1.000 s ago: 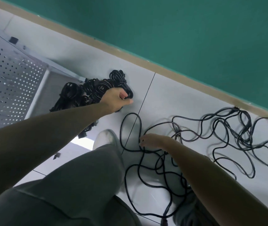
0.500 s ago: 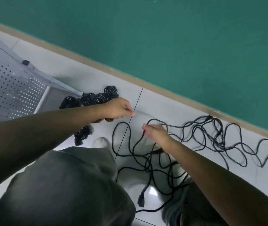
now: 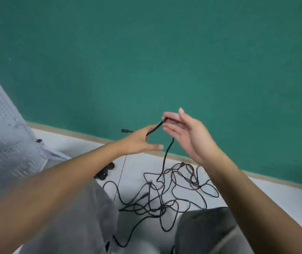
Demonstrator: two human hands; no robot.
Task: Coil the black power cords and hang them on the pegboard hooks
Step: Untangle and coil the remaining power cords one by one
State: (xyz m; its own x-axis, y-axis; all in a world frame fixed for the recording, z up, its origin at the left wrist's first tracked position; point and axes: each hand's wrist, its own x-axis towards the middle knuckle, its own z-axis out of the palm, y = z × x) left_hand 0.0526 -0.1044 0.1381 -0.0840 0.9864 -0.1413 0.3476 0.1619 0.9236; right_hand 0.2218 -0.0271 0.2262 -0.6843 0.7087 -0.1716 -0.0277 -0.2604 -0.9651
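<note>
A long black power cord [image 3: 165, 154] rises from a loose tangle [image 3: 165, 195] on the white floor up to both hands. My left hand [image 3: 139, 142] grips the cord near its end, with the plug [image 3: 125, 131] sticking out to the left. My right hand [image 3: 185, 132] pinches the same cord at its fingertips, the other fingers spread, and the cord bends over there and hangs down. The hands are raised in front of the green wall. The grey pegboard [image 3: 1, 143] stands at the left; no hooks show.
A pile of coiled black cords [image 3: 104, 172] lies on the floor by the pegboard's foot, partly hidden by my left arm. My grey-trousered knees [image 3: 205, 231] fill the bottom. A tan skirting strip [image 3: 275, 178] runs along the green wall [image 3: 165, 61].
Both hands have lifted off the floor, drawing one end of the cord up out of the tangle. The left hand has left the coiled pile. The view has tilted up toward the wall.
</note>
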